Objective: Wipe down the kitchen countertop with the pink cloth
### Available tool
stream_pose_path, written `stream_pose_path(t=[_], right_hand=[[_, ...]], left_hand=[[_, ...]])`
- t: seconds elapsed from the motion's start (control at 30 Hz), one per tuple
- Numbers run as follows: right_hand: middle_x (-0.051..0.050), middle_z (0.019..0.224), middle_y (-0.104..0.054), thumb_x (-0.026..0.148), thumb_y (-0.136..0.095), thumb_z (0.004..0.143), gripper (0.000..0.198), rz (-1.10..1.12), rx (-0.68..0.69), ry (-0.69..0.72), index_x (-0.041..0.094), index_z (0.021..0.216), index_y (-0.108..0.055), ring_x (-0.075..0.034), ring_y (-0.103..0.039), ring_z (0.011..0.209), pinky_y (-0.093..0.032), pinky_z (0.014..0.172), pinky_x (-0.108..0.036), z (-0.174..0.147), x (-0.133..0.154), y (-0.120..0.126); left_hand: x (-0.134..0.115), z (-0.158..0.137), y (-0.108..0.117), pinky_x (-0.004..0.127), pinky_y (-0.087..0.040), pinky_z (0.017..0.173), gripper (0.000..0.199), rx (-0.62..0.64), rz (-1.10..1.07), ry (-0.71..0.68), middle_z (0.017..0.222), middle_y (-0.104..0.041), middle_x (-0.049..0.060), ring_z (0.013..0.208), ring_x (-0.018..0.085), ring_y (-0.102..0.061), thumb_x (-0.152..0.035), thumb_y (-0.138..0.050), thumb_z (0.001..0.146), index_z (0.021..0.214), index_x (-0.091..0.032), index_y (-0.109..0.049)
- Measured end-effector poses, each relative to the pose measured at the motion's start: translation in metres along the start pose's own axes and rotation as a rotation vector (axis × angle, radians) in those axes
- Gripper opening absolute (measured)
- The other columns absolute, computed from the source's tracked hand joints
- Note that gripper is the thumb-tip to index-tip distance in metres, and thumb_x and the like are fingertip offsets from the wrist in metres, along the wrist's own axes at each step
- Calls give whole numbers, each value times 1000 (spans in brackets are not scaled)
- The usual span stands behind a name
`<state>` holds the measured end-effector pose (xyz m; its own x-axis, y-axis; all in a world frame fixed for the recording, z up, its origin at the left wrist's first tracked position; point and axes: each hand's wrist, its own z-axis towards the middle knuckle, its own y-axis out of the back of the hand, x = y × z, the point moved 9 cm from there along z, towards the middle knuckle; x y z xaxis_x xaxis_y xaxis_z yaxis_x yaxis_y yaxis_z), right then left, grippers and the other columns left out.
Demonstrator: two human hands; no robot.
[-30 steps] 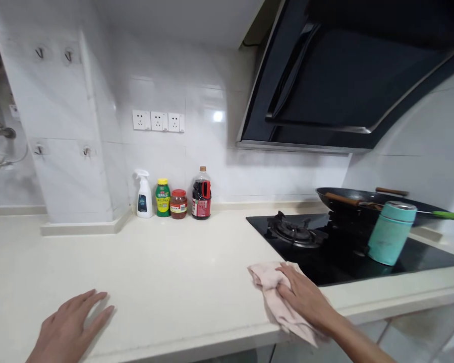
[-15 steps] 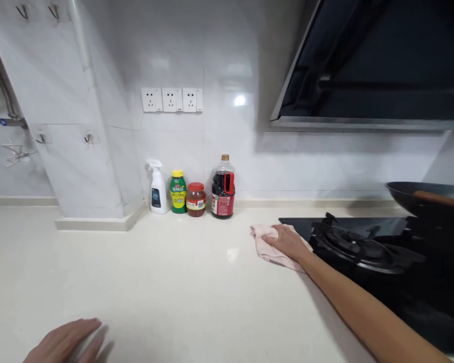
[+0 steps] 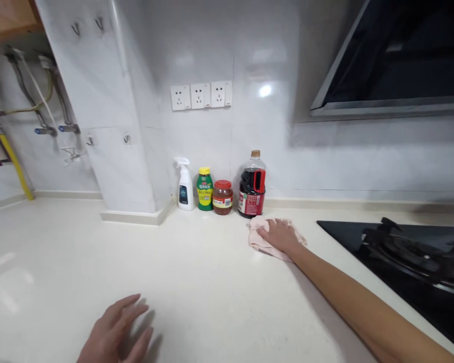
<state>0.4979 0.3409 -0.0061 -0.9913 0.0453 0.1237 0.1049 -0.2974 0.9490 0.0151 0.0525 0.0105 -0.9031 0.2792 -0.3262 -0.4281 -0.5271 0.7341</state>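
Note:
My right hand (image 3: pixel 282 236) presses a pale pink cloth (image 3: pixel 258 240) onto the cream countertop (image 3: pixel 196 282), with the fingers over the cloth's upper part. The cloth lies bunched just in front of a large dark sauce bottle (image 3: pixel 251 189) with a red handle and brown cap. Close to the near edge of the view, my left hand (image 3: pixel 115 330) hovers over or rests on the counter, empty, its fingers apart; whether it touches is unclear. Left of the sauce bottle stand a red-lidded jar (image 3: pixel 223 198), a green bottle with yellow cap (image 3: pixel 205 190) and a white spray bottle (image 3: pixel 185 185).
A black gas stove (image 3: pixel 408 257) takes up the right side, under a dark range hood (image 3: pixel 401 60). A tiled pillar (image 3: pixel 124 151) juts out at the left. Wall sockets (image 3: pixel 201 96) sit above the bottles, and pipes (image 3: pixel 38 108) run along the far-left wall.
The view has turned left. My right hand has slid the cloth left, from the stove's edge to the foot of the sauce bottle. My left hand shows more fully, its fingers more spread.

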Motion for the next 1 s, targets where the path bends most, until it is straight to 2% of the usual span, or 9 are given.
stream_pose_path(t=[0.1,0.23,0.37,0.5,0.67,0.83,1.0], right_hand=[[-20,131,-54,59,-45,99,62,17,14,81,12,139,-51,-38,-42,129,-30,108,-54,-11,59,-4],[-18,136,-51,59,-43,100,60,51,32,168,15,140,-51,-38,-40,131,-30,109,-53,-18,138,-7],[-19,139,-48,59,-43,99,58,88,55,212,14,134,-55,-39,-37,133,-26,110,-55,-19,211,-10],[-20,143,-45,57,-42,100,58,140,85,289,12,135,-54,-40,-34,136,-23,112,-54,-27,293,-14],[-19,145,-44,59,-45,99,61,209,130,420,14,139,-51,-39,-30,139,-20,114,-53,-54,391,-15],[-20,150,-39,59,-41,101,62,267,163,497,13,143,-47,-39,-26,142,-16,116,-55,-89,447,-5],[-20,158,-29,57,-46,100,64,285,243,622,15,148,-43,-39,-15,147,-12,118,-57,-145,473,9]], left_hand=[[-14,-3,5,43,-62,92,37,-54,14,-97,135,-65,8,117,30,-66,-53,-64,86,117,-36,-73],[-22,-8,12,41,-62,90,37,-126,6,-138,138,-62,9,119,29,-64,-47,-65,87,121,-35,-69],[-32,-8,18,42,-62,87,32,-164,-10,-184,131,-64,13,116,29,-65,-42,-66,87,117,-30,-69],[-31,-8,17,47,-60,91,30,-161,-27,-155,130,-64,15,119,31,-63,-41,-65,90,116,-28,-69],[-24,-9,12,53,-57,93,31,-124,-75,-76,132,-62,16,123,33,-59,-42,-63,91,118,-28,-68],[-13,-8,15,57,-52,99,30,-192,-135,22,135,-59,17,127,34,-55,-38,-59,93,120,-27,-66],[1,-9,20,62,-41,110,37,-307,-129,99,150,-46,16,142,35,-40,-38,-54,96,131,-27,-62]])
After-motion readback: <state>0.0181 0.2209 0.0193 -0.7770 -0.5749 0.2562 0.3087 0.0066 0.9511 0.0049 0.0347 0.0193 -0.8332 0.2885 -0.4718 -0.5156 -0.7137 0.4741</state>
